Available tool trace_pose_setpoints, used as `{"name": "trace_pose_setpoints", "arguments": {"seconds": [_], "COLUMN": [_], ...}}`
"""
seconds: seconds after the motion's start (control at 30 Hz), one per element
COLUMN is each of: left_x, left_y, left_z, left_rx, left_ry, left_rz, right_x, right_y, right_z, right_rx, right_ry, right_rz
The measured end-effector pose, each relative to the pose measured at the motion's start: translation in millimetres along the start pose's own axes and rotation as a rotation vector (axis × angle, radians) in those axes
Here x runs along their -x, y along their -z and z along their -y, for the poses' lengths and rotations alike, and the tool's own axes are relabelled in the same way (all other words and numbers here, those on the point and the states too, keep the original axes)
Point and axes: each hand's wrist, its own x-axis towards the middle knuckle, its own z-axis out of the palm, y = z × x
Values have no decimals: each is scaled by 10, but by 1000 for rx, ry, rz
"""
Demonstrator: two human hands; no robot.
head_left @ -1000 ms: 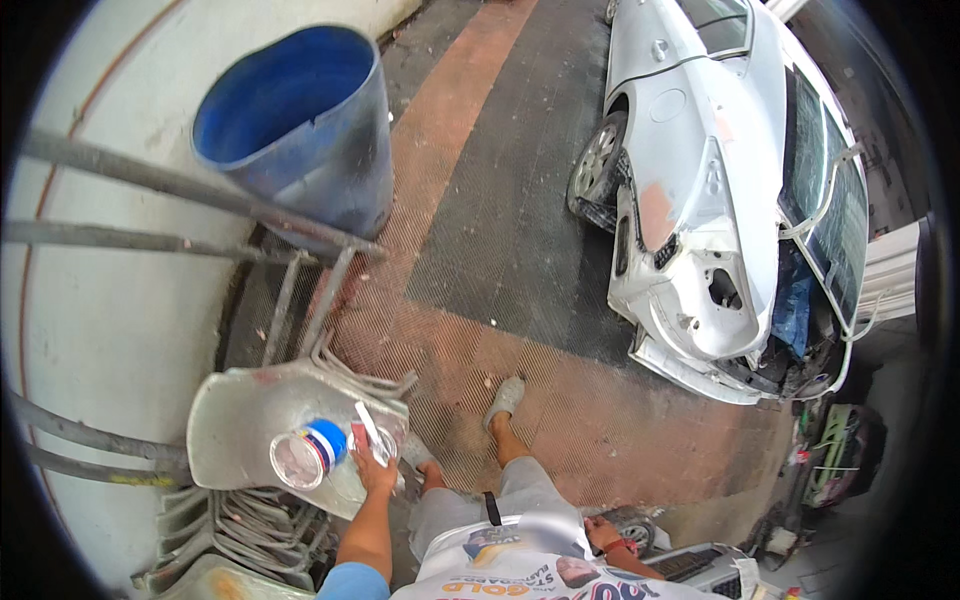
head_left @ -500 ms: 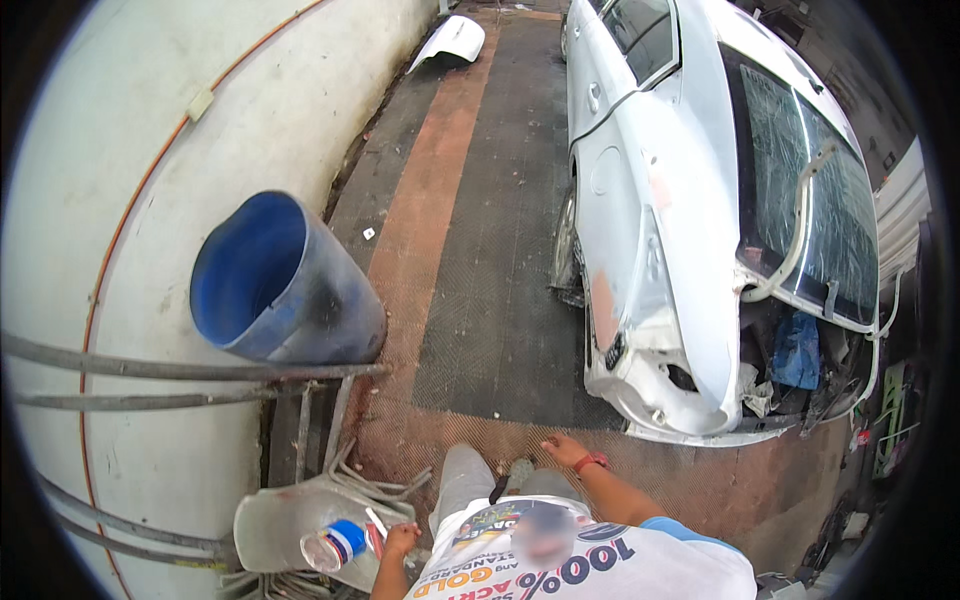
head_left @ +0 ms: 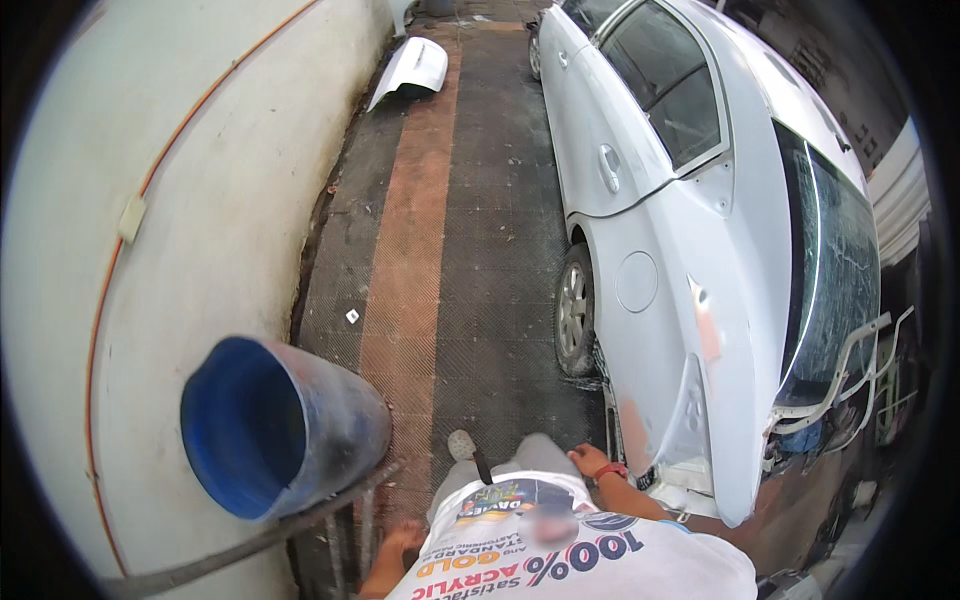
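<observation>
My left hand (head_left: 402,537) hangs low beside my white printed shirt, close to the metal rail at the blue barrel. It is smeared by motion, so its fingers and anything in them cannot be made out. My right hand (head_left: 588,460), with a red band at the wrist, hangs in front of my right thigh. Its fingers are loosely apart with nothing in them. To the right of it stands a white car (head_left: 640,235), with bare sanded patches on its rear quarter and the rear end stripped. At my left is an upright blue plastic barrel (head_left: 345,425), open at the top.
A metal rail (head_left: 250,545) runs past the barrel's near side. A white curved body panel (head_left: 415,68) lies on the floor far ahead by the wall. An orange cable (head_left: 165,165) runs along the wall (head_left: 240,200). Textured black and red flooring (head_left: 400,240) leads forward between wall and car.
I have stepped forward. The barrel and car have shifted nearer, and the chair with the blue-labelled tub has left the view. My left hand has moved away from that chair.
</observation>
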Motion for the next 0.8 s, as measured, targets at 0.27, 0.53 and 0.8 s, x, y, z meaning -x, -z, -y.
{"name": "trace_pose_setpoints", "arguments": {"seconds": [0.27,0.53,0.8], "left_x": [-1340,-1808,-2300], "left_y": [-77,-1022,-1505], "left_z": [-4392,-6778,-8753], "left_rx": [-92,-368,-335], "left_ry": [-243,-260,-126], "left_rz": [-92,-153,-190], "right_x": [-1387,-3646,-5818], "right_y": [407,1513,4752], "right_z": [511,1679,5036], "right_rx": [-89,340,-261], "right_ry": [-120,15,156], "right_rz": [-113,209,-241]}}
